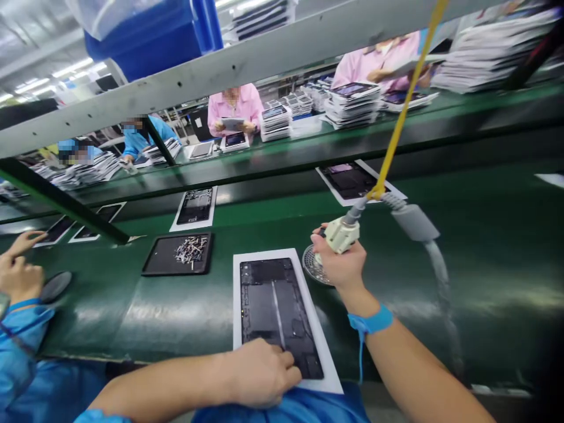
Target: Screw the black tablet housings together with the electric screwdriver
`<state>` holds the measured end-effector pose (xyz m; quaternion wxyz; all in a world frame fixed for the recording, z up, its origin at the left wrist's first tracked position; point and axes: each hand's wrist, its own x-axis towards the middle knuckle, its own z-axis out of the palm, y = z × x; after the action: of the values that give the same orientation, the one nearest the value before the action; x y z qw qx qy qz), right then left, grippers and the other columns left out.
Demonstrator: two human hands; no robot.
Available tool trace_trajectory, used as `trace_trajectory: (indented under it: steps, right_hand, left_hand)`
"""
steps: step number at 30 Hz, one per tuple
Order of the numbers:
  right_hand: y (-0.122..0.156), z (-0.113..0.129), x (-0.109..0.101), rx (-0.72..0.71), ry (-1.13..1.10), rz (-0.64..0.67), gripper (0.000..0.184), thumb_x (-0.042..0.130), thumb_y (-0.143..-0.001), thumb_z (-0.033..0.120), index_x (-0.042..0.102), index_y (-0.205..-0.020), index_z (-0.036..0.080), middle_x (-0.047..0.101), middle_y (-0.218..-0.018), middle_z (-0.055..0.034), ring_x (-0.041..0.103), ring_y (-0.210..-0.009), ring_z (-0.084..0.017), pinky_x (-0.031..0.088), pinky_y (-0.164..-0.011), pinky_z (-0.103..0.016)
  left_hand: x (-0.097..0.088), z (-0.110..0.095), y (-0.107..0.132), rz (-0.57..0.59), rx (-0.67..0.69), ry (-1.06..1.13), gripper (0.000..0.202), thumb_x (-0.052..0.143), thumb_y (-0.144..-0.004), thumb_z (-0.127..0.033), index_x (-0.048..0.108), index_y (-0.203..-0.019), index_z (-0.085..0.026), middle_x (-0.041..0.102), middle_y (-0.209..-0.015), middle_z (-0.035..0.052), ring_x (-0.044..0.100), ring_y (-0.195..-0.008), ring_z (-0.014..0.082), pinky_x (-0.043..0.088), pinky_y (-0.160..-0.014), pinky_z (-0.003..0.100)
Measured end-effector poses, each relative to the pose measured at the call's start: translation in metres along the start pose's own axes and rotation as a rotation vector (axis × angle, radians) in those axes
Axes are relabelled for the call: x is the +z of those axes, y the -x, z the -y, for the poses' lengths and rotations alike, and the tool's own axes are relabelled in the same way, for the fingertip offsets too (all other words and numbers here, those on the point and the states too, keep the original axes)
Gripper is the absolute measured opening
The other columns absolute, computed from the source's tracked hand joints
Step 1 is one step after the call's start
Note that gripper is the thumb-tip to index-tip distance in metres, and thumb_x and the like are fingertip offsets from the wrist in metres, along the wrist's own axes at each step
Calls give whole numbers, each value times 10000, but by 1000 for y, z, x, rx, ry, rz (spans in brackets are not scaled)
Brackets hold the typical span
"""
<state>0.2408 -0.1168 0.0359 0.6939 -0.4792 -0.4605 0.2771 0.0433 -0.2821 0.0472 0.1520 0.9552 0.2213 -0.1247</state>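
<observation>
A black tablet-like device (259, 305) is set out on a white sheet (319, 338) at the near edge of a green desk (110, 305), its face crossed lengthwise by a thin pale strip. Its lower end is partly covered by the left hand (264, 373), held palm down with the fingers bent; whether anything is pinched beneath them cannot be told. A pale hand tool (341, 235) is gripped in the closed right hand (338, 258), beyond the sheet's right side, where it is hung from a yellow cord (403, 111) and joined to a grey cable (436, 264). A blue band (372, 321) is worn on the right wrist. Below the right hand, a round perforated metal dish (312, 267) is partly hidden. To the left of the device, small loose parts (191, 249) are heaped in a black tray (163, 255), behind which another device (196, 205) is laid on white. A further unit (352, 179) is seen beyond the tool. At far left, a co-worker's hand (20, 279) is raised over the desk, while pink-clad workers (240, 103) are seen across the line among stacked sheets (352, 106).
</observation>
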Motion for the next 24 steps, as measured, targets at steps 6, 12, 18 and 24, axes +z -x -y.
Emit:
trace_trajectory:
  steps: [6, 12, 18, 24]
  right_hand:
    - [1, 9, 0, 9, -3, -10, 361, 838, -707, 428, 697, -939, 191, 745, -782, -33, 709, -629, -192, 632, -703, -391]
    - [2, 10, 0, -1, 0, -18, 329, 835, -715, 385, 696, -936, 185, 745, -796, -40, 652, -551, -156, 612, -611, -352]
    - [3, 6, -2, -9, 19, 1, 328, 837, -711, 374, 709, -940, 177, 752, -808, -58, 703, -645, -194, 628, -715, -400]
    - [2, 6, -1, 4, 40, -13, 346, 826, -724, 399, 708, -960, 176, 744, -782, -58, 713, -666, -214, 625, -748, -429]
  left_hand:
    - [-11, 9, 10, -79, -19, 27, 151, 687, -873, -354, 645, -938, -225, 701, -887, 10, 679, -730, 189, 554, -604, 327]
    - [-42, 106, 85, -307, -701, 57, 169, 551, -968, -232, 718, -955, -216, 728, -938, 43, 712, -869, 187, 539, -771, 270]
    - [-50, 186, 144, -205, -1222, -15, 239, 516, -950, -228, 745, -1019, -229, 743, -1151, 83, 709, -1014, 260, 528, -837, 317]
    - [-49, 196, 141, -129, -1234, 41, 229, 528, -941, -272, 739, -1026, -246, 763, -1039, 74, 706, -978, 262, 497, -796, 305]
